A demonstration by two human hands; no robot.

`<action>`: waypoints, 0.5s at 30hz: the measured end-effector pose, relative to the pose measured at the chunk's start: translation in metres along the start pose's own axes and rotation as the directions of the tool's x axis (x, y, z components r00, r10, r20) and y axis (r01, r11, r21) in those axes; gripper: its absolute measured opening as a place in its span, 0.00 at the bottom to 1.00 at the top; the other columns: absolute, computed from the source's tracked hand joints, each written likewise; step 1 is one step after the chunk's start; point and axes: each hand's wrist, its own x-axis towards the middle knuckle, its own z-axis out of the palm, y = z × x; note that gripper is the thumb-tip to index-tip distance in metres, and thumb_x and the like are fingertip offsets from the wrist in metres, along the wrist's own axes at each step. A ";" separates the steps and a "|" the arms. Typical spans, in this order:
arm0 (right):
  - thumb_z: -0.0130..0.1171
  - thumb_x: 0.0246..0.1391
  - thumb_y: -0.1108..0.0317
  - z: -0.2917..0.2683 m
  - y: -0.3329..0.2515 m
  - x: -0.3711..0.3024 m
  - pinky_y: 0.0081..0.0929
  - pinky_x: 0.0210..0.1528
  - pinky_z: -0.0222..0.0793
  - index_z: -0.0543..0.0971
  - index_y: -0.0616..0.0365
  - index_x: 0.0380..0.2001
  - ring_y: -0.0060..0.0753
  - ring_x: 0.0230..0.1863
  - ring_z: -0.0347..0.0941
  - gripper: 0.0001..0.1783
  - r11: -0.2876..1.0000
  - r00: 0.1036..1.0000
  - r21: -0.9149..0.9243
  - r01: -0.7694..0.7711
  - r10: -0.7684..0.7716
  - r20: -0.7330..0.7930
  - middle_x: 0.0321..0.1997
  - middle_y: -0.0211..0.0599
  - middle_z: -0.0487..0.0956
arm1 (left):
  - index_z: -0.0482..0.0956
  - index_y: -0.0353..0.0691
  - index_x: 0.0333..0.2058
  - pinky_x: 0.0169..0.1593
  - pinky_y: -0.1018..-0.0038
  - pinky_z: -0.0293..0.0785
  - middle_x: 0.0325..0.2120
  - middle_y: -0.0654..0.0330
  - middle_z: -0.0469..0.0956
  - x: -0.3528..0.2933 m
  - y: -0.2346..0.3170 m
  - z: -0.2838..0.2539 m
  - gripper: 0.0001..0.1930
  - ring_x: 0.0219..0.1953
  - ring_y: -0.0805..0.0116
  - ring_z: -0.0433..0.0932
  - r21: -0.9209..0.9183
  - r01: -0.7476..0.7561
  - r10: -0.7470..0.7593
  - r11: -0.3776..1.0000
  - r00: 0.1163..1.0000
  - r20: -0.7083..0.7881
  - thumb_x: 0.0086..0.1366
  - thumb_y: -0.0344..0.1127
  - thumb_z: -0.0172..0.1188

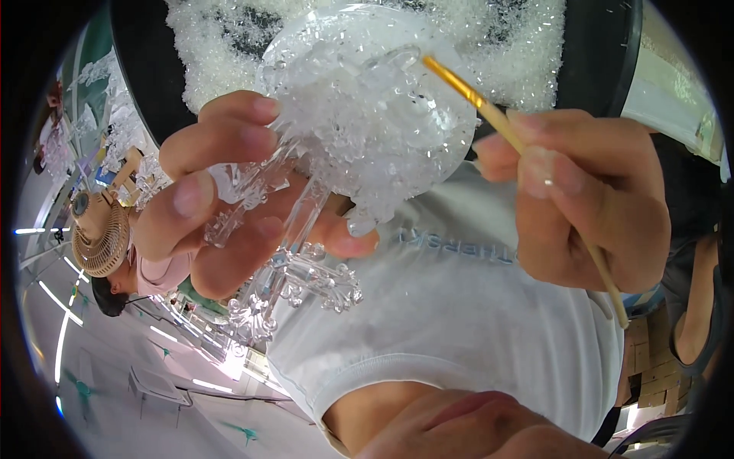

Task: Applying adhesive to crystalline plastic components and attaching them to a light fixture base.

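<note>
My left hand [229,191] holds a clear, glass-like ornament, its fingers wrapped round a stem. Below those fingers, the ornament's cross-shaped end [283,279] sticks out with scrolled tips. Its other end is a lumpy, clear cluster [344,115], speckled with small glittering bits, in front of a round whitish disc [451,84]; whether the two are joined I cannot tell. My right hand [581,191] pinches a thin paintbrush [505,126] with a wooden handle and a gold-coloured ferrule. The brush tip is at the cluster's upper right edge, touching or very close.
Beyond my hands lies a black tray [600,57] strewn with white, glittering flakes [527,57]. More clear pieces are heaped at the far left [122,107]. A beige fan [103,233] and a person in pink [164,274] are at the left; another person's arm [696,306] shows at the right.
</note>
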 end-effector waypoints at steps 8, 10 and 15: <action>0.57 0.60 0.85 0.001 -0.030 0.022 0.31 0.37 0.83 0.74 0.67 0.50 0.42 0.36 0.82 0.15 0.983 0.981 0.007 -0.183 0.183 -0.057 0.48 0.63 0.76 | 0.69 0.42 0.43 0.44 0.43 0.81 0.56 0.48 0.61 0.006 0.005 0.001 0.27 0.44 0.46 0.75 0.093 0.023 -0.029 0.995 0.997 0.066 0.49 0.32 0.78; 0.60 0.54 0.85 0.000 -0.032 0.027 0.29 0.34 0.75 0.77 0.65 0.46 0.38 0.33 0.77 0.15 0.964 0.972 -0.124 -0.236 0.234 -0.032 0.45 0.56 0.74 | 0.69 0.42 0.42 0.44 0.43 0.80 0.56 0.48 0.61 -0.001 -0.002 0.027 0.26 0.43 0.46 0.75 0.087 0.000 0.006 0.996 0.998 -0.067 0.49 0.32 0.78; 0.69 0.39 0.84 0.007 -0.036 0.058 0.22 0.27 0.57 0.85 0.61 0.36 0.27 0.27 0.63 0.16 0.840 0.929 -0.445 -0.311 0.368 0.044 0.37 0.39 0.68 | 0.67 0.42 0.43 0.39 0.50 0.76 0.59 0.52 0.58 0.003 0.002 0.012 0.29 0.41 0.50 0.73 0.095 -0.022 0.020 0.995 0.999 0.026 0.50 0.35 0.79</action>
